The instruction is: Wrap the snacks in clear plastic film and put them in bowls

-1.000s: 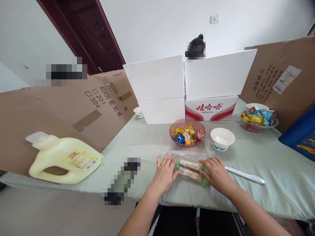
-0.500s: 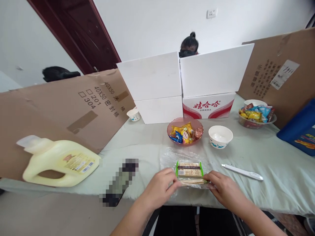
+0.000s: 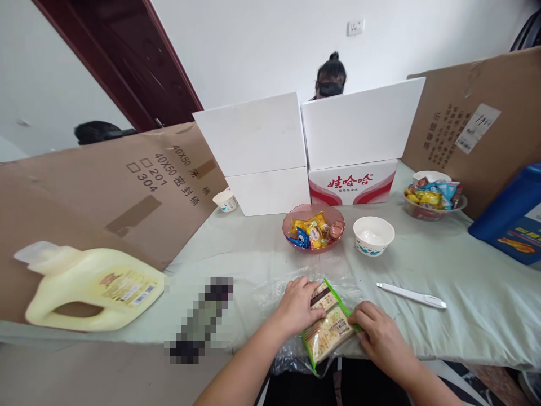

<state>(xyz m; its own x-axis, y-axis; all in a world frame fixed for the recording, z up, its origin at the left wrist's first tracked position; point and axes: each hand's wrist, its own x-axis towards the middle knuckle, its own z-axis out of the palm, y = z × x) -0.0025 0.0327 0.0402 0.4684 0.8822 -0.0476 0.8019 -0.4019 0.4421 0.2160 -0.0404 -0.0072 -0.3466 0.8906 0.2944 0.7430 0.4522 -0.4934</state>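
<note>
Low in the frame, the snack pack (image 3: 327,330) has turned from level to slanted, left hand (image 3: 297,307) and right hand (image 3: 377,335) both closed on it at the bench (image 3: 465,304) edge.

Both forearms are bare from the bottom edge of the view up to the wrists, with no sleeve showing. The left hand (image 3: 298,307) and the right hand (image 3: 380,338) wear no gloves, rings, watch or bracelet. The fingers (image 3: 305,285) have short, plain nails without polish. Dark clothing shows below, between the arms.
</note>
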